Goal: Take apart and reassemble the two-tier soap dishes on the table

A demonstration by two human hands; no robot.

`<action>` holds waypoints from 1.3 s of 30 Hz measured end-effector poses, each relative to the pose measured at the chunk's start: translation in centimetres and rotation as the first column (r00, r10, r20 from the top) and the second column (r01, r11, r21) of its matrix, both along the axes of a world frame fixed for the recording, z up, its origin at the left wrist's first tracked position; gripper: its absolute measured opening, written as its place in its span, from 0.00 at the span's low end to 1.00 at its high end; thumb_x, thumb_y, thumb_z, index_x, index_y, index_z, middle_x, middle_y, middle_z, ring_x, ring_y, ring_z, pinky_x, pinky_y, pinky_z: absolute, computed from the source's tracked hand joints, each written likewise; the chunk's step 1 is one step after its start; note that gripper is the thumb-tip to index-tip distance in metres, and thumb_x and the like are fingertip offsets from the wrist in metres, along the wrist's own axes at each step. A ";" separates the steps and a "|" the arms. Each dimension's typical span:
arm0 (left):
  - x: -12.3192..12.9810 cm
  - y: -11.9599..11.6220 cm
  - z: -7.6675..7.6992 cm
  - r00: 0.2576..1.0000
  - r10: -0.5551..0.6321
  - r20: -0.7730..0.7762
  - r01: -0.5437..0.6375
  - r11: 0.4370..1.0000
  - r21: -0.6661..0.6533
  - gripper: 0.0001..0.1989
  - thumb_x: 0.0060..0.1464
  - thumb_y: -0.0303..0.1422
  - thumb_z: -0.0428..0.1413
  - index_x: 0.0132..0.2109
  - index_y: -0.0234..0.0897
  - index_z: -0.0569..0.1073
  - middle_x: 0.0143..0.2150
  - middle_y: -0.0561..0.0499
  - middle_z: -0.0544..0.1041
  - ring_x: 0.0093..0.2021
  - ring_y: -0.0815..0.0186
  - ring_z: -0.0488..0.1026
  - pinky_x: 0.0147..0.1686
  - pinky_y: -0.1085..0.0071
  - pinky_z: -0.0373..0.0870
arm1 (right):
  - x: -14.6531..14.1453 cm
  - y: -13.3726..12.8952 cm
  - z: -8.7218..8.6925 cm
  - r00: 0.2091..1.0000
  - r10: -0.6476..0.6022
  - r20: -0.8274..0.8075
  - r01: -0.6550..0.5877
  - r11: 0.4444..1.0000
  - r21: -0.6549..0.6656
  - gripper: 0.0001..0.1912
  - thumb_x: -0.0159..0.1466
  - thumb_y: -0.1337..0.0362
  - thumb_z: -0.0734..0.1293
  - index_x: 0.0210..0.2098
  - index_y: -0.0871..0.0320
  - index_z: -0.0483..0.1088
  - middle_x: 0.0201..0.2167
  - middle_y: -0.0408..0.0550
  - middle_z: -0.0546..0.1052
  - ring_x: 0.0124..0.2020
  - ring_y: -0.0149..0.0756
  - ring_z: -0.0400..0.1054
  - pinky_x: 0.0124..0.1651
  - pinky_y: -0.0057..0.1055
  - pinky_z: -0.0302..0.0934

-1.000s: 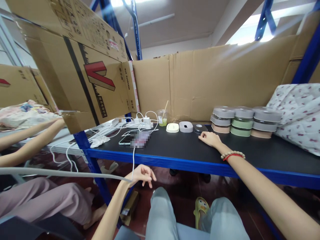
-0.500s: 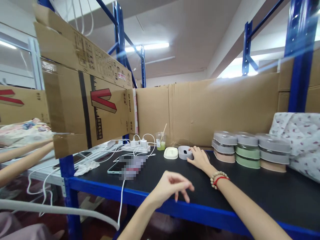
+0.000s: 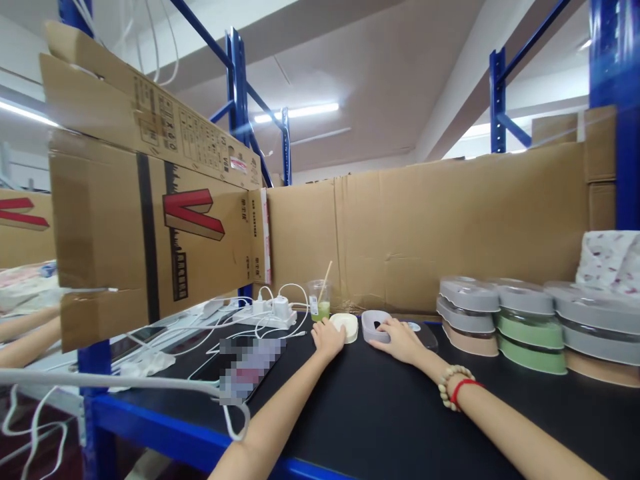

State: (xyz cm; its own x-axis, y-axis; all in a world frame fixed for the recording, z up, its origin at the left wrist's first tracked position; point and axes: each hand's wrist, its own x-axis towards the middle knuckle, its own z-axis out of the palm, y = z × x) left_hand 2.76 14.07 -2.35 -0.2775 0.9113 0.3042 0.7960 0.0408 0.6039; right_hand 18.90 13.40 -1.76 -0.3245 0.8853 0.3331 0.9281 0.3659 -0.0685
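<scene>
My left hand (image 3: pixel 327 338) is at the near left side of a small cream-coloured square dish or lid (image 3: pixel 347 327), its thumb against the edge and its fingers curled round the side. Right of that dish sits a lavender-grey rounded container (image 3: pixel 371 320) with a dark opening. My right hand (image 3: pixel 401 341), wearing a beaded and a red bracelet, grips the container's right rim between thumb and fingers. Both things stand on the black table surface. Behind my right hand lies a flat dark clear piece (image 3: pixel 428 337), partly hidden.
Stacked grey, peach and green containers (image 3: pixel 530 327) stand on the right. A cup with green liquid (image 3: pixel 323 311), a power strip (image 3: pixel 270 317), white cables and a phone (image 3: pixel 255 367) are on the left. Cardboard walls (image 3: pixel 450 227) enclose the back. Another person's arms (image 3: pixel 33 340) show at far left.
My left hand has moved forward from the table's front edge to the cream dish. My right hand stays at the lavender-grey container. The camera view has shifted slightly.
</scene>
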 end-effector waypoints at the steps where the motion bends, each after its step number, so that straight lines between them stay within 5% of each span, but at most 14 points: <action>1: 0.1 0.3 0.0 1.000 -0.013 -0.002 0.013 1.000 -0.015 0.17 0.55 0.28 0.51 0.50 0.19 0.65 0.52 0.27 0.65 0.57 0.48 0.58 0.54 0.58 0.51 | 0.1 0.3 -0.1 1.000 0.002 -0.021 -0.001 1.000 0.003 0.17 0.61 0.57 0.63 0.44 0.63 0.71 0.49 0.57 0.70 0.52 0.45 0.62 0.53 0.38 0.54; 10: 2.6 3.1 0.1 0.989 -0.086 0.124 0.094 0.994 -0.056 0.23 0.51 0.26 0.56 0.54 0.28 0.60 0.51 0.38 0.68 0.55 0.57 0.63 0.51 0.69 0.58 | -0.3 2.7 -1.8 0.967 0.059 -0.246 0.014 0.959 0.283 0.16 0.58 0.62 0.66 0.44 0.65 0.69 0.46 0.59 0.69 0.50 0.45 0.63 0.48 0.38 0.61; 16: 2.7 3.9 -0.2 0.959 -0.139 0.247 0.156 0.986 -0.054 0.25 0.46 0.20 0.57 0.53 0.27 0.63 0.45 0.41 0.73 0.49 0.59 0.69 0.46 0.74 0.62 | -0.7 2.5 -1.6 0.964 0.067 -0.257 -0.029 0.988 0.149 0.13 0.60 0.61 0.64 0.39 0.65 0.72 0.43 0.56 0.71 0.46 0.40 0.66 0.49 0.34 0.62; 20: 2.4 4.0 -0.1 0.926 -0.140 0.350 0.162 0.986 -0.037 0.12 0.55 0.24 0.51 0.46 0.32 0.70 0.43 0.44 0.74 0.46 0.61 0.71 0.44 0.73 0.63 | -0.7 2.8 -1.7 0.962 0.076 -0.262 -0.047 0.992 0.117 0.14 0.60 0.62 0.64 0.43 0.63 0.71 0.45 0.54 0.71 0.48 0.40 0.66 0.50 0.34 0.61; 23: 2.2 3.9 0.0 0.873 -0.132 0.470 0.180 0.982 -0.058 0.11 0.60 0.27 0.45 0.39 0.32 0.72 0.38 0.45 0.75 0.33 0.64 0.74 0.34 0.74 0.66 | -0.6 2.7 -1.8 0.967 0.108 -0.231 -0.086 0.991 0.104 0.15 0.61 0.64 0.63 0.47 0.61 0.70 0.47 0.53 0.71 0.50 0.39 0.65 0.52 0.35 0.59; 27: 1.8 3.5 0.3 0.768 -0.160 0.621 0.260 0.963 -0.074 0.14 0.57 0.36 0.52 0.28 0.31 0.70 0.25 0.47 0.73 0.15 0.71 0.64 0.18 0.76 0.57 | -0.3 1.7 -1.7 0.966 0.132 -0.224 -0.122 0.991 0.060 0.14 0.61 0.64 0.61 0.46 0.57 0.70 0.47 0.52 0.70 0.51 0.39 0.64 0.52 0.37 0.58; 31: 1.4 3.0 0.3 0.672 -0.180 0.718 0.330 0.941 -0.073 0.18 0.49 0.35 0.59 0.18 0.32 0.64 0.14 0.52 0.62 0.12 0.74 0.56 0.15 0.77 0.51 | -0.1 0.6 -1.9 0.932 0.202 -0.302 -0.191 0.979 0.064 0.16 0.61 0.61 0.61 0.47 0.54 0.69 0.48 0.50 0.69 0.50 0.38 0.64 0.50 0.37 0.60; 35: 1.5 2.7 -0.1 0.555 -0.207 0.806 0.351 0.936 0.000 0.09 0.47 0.26 0.56 0.22 0.32 0.67 0.15 0.54 0.61 0.14 0.72 0.57 0.17 0.77 0.53 | -0.3 0.4 -2.0 0.810 0.161 -0.564 -0.111 0.986 0.122 0.18 0.59 0.58 0.62 0.48 0.55 0.68 0.53 0.52 0.64 0.55 0.41 0.59 0.49 0.38 0.61; 39: 2.1 2.3 -0.5 0.422 -0.249 0.872 0.303 0.945 0.123 0.06 0.50 0.24 0.49 0.28 0.33 0.69 0.22 0.55 0.67 0.21 0.72 0.64 0.23 0.78 0.60 | -0.7 0.5 -1.1 0.459 -0.105 -0.882 -0.005 0.993 -0.121 0.25 0.59 0.62 0.63 0.56 0.60 0.59 0.50 0.56 0.67 0.48 0.37 0.65 0.45 0.32 0.64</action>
State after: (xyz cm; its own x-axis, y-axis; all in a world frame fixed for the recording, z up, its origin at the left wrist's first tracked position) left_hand 4.84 16.33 -2.89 -0.1013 0.9948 0.0147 -0.1681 -0.0316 0.9853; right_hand 18.18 13.86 -2.91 0.1422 0.9329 0.3308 0.3633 0.2617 -0.8942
